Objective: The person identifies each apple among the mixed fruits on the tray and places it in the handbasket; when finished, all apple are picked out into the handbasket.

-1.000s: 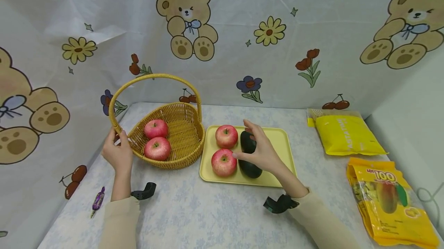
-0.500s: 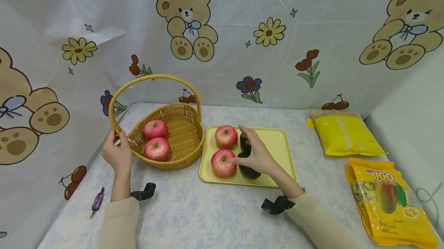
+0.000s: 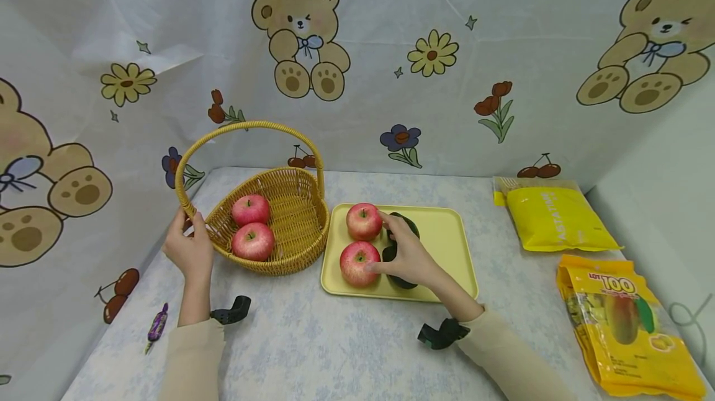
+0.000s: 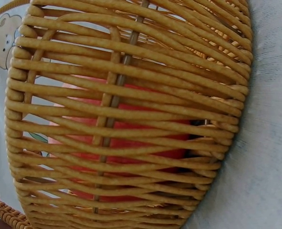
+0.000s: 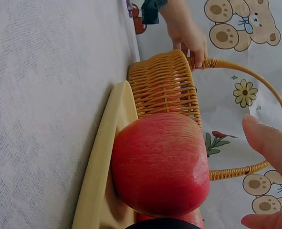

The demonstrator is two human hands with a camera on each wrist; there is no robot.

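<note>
While the left hand grips the basket's handle low at its left end, the right hand hangs over the tray, thumb and fingers well parted, holding nothing. Thumb tip at front apple's right side, a fingertip by back apple; can't tell if either touches. Both on tray's left half: front apple toward front left corner, back apple toward back left corner. Two dark fruits, partly hidden by right hand, lie just right of them. Basket stands near bench's back left corner, just beside tray's left edge; two more apples in its left part. Candy near bench's left edge. Yellow bag near back right corner, mango bag along right edge. Bear-print sheet behind back edge.
</note>
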